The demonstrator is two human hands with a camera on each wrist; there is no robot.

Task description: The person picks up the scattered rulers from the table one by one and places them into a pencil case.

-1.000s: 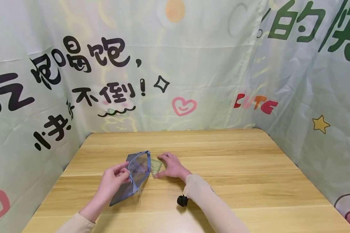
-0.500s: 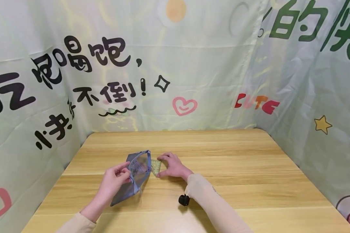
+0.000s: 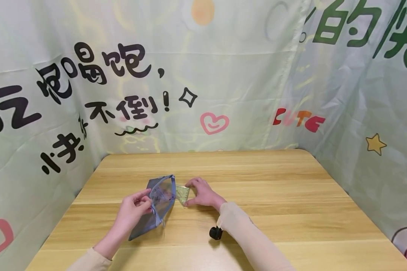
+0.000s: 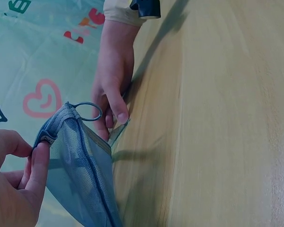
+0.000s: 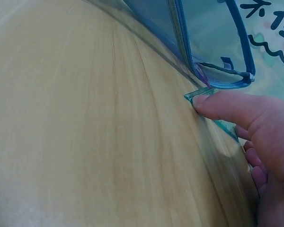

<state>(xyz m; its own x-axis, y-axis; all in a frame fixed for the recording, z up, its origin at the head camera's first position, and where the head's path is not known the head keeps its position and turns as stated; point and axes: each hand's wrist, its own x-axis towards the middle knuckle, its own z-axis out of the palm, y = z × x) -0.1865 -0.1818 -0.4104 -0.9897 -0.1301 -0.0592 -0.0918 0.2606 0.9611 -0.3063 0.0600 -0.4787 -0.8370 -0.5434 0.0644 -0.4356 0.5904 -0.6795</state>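
My left hand (image 3: 132, 209) pinches the rim of a blue-grey mesh zipper pouch (image 3: 141, 227) between thumb and fingers, and its mouth gapes toward the right. A translucent green set square (image 3: 182, 194) with ruler marks lies just at that mouth. My right hand (image 3: 203, 194) holds the set square by its edges, thumb on the near corner and fingers on the far side. The right wrist view shows the thumb on a corner of the set square (image 5: 226, 126), below the pouch's zipped edge (image 5: 227, 86). Whether part of it is inside the pouch I cannot tell.
The wooden table (image 3: 274, 188) extends around both hands. A black wrist camera (image 3: 215, 233) hangs under the right sleeve. Printed fabric curtains (image 3: 244, 82) stand behind the table and along its sides.
The set square has turned slightly at the pouch mouth, and my right hand has shifted a little to the right with it. My left hand keeps its hold on the pouch.
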